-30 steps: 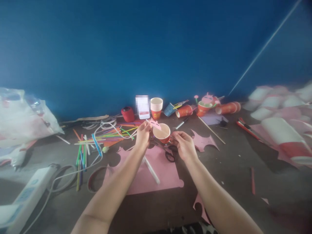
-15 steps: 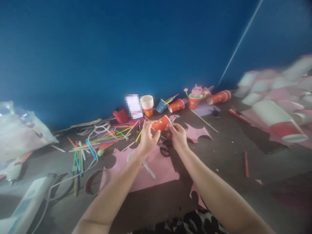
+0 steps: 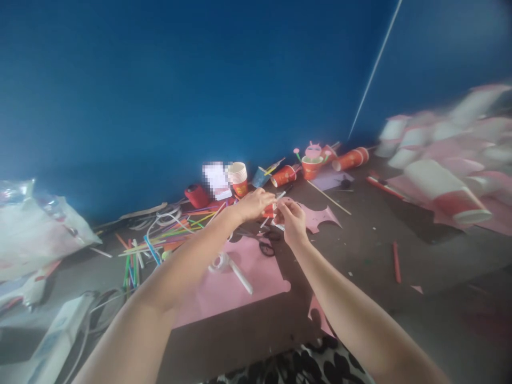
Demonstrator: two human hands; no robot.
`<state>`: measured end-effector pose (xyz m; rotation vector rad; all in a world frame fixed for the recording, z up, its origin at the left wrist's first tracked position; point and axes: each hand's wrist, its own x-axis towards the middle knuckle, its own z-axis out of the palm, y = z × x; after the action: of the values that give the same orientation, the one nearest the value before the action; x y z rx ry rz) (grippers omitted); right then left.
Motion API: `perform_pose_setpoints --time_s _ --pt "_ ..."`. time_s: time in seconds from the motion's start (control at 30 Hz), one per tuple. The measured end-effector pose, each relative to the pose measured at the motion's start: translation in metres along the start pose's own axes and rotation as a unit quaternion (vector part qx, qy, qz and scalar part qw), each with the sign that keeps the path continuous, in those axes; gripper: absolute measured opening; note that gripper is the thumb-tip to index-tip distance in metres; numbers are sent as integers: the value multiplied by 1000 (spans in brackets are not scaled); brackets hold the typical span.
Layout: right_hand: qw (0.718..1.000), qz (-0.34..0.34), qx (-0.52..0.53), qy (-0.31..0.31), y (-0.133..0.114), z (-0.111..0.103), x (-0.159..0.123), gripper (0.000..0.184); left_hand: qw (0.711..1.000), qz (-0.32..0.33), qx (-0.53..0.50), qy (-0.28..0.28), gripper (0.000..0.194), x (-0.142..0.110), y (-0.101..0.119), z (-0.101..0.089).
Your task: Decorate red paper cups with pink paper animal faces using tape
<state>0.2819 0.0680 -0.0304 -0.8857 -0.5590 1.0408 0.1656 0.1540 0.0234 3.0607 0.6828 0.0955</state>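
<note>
A red paper cup (image 3: 268,209) is tipped between my hands, largely covered by fingers. My left hand (image 3: 256,205) reaches over it from the left, fingers bent and pressed together, thumb hidden. On the cup's right side my right hand (image 3: 292,220) is closed, its fingertips meeting the left fingers. Any small thing pinched there is too hidden to make out. Just below lie black-handled scissors (image 3: 266,248) on a pink sheet (image 3: 256,272), beside a tape roll (image 3: 219,261) and a white stick (image 3: 241,276). A pink cut-out scrap (image 3: 320,217) lies right of my right hand.
Stacked paper cups (image 3: 239,178), a phone-like bright screen (image 3: 218,184), a red roll (image 3: 196,196) and a decorated cup (image 3: 311,166) line the wall. Colored sticks (image 3: 132,261) and a power strip (image 3: 60,336) lie left; white cups (image 3: 444,186) are heaped right.
The cup, upright a second ago, is tipped over. My left hand held a pink cut-out, then the cup's side, and now reaches across toward my right fingers. The view has tilted.
</note>
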Motion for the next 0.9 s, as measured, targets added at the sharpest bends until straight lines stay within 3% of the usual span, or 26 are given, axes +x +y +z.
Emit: perform_pose_setpoints --time_s 0.13,0.27,0.37,0.47,0.53,0.67,0.73,0.9 --pt "1000 -14 8 0 -4 -4 2 23 998 38 -41 14 25 12 -2 -9" --pt "1000 -16 3 -8 -6 -7 3 24 987 -7 -138 80 12 1 -7 -25" --pt "1000 -15 -6 -19 -8 -7 1 25 954 -91 -202 201 7 -24 -7 -32" --pt "999 -14 -18 -39 -9 -3 -5 24 902 -178 -258 296 4 -54 6 -30" --pt "998 -14 -33 -56 -9 0 -12 22 873 -204 -299 327 8 -70 20 -25" --pt "994 -5 -42 -102 -8 5 -27 20 839 -227 -370 327 12 -86 47 -16" --pt "991 5 -34 -131 -8 7 -34 19 846 -223 -354 330 15 -88 53 -12" --pt "985 28 -40 -168 -9 8 -42 16 906 -190 -202 319 46 -86 54 -1"
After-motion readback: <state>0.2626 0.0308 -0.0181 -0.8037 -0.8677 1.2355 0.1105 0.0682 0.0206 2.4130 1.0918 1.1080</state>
